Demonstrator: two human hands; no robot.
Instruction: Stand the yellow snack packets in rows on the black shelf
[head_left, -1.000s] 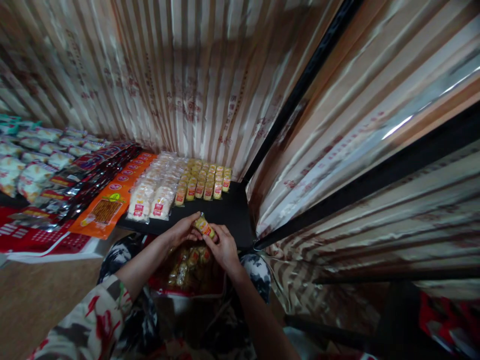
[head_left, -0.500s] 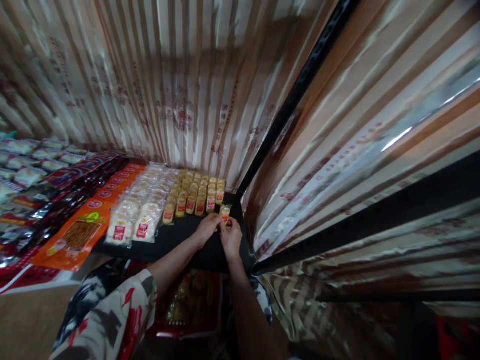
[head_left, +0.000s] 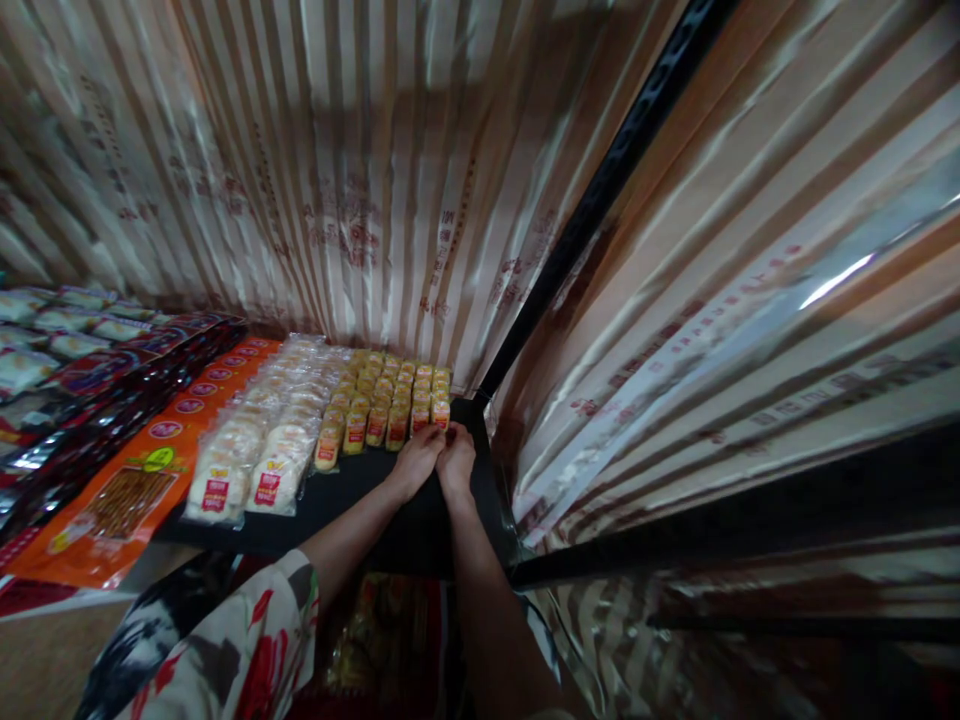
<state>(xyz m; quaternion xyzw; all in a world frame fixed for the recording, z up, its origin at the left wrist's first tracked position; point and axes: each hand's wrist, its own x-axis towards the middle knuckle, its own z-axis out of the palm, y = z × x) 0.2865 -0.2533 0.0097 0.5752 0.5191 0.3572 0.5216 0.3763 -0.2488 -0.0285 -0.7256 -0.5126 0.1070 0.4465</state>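
Note:
My left hand [head_left: 418, 460] and my right hand [head_left: 455, 462] meet at the front of the rightmost row of small yellow snack packets. Fingers of both are closed at the lower end of one small yellow snack packet [head_left: 441, 412] with a red and white label. It stands upright against the packets behind it, and my fingertips hide its bottom. To the left, more yellow packets [head_left: 376, 425] stand in several rows on the black shelf [head_left: 352, 500]. Beside them lie two rows of clear bags of round white crackers [head_left: 277, 470].
Further left are an orange snack bag [head_left: 135, 500] and stacks of dark red packages [head_left: 150, 385]. A black post [head_left: 570, 255] rises at the shelf's right corner, with striped plastic sheeting [head_left: 360, 170] behind. Below the shelf is a container with yellow packets [head_left: 379, 630].
Both hands have moved forward with the yellow snack packet, bringing it from in front of the rightmost row up against that row. The camera view has shifted slightly.

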